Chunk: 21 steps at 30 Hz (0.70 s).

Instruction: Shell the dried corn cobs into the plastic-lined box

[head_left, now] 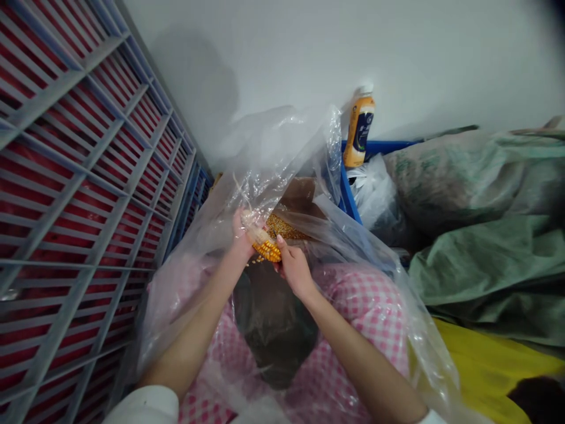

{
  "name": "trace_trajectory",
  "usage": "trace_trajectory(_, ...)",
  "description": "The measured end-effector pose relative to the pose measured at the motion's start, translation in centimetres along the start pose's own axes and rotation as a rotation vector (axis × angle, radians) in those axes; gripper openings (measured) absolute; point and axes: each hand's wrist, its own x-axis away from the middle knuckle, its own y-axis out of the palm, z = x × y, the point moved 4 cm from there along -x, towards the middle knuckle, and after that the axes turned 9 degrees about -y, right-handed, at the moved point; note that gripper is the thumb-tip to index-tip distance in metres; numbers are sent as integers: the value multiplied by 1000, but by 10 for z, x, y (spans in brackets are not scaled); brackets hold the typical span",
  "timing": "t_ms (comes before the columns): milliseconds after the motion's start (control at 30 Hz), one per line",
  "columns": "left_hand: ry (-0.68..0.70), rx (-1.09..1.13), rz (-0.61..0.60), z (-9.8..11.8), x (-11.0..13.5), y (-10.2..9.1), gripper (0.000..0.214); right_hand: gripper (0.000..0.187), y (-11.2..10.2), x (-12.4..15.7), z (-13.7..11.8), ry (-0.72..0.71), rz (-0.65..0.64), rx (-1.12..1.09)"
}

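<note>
Dim light casts a soft shadow (194, 88) across the wall (282, 47); clear plastic (286, 132) glints.

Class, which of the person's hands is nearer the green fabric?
Right. The right hand holds the corn cob, left of the green fabric; the left hand, at the cob's pale end, is farther left.

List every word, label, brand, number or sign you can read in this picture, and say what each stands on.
No text here can be read for certain.
Bottle: pale marks on a dark label, too small and blurred to read.
Sack: faint green print, too blurred to read.
</note>
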Motion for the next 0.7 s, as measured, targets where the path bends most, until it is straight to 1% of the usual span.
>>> trace_trajectory(100,21,-60,16,0,0,0,32,69,0,0,1,14,7,-24)
trace_trajectory(200,32,-63,54,0,0,-1,32,68,1,0,3,40,7,-48)
trace_trajectory(367,31,-48,46,0,1,1,34,70,0,0,1,66,-6,-73)
trace_trajectory(500,59,-54,50,3,3,3,32,72,-3,-3,-6,56,-85,-109)
trace_trajectory(633,55,-32,72,5,7,4,36,64,-2,-5,-13,61,-196,-179)
trace_trajectory(700,35,-16,43,5,10,6,36,62,0,-5,-13,94,-226,-242)
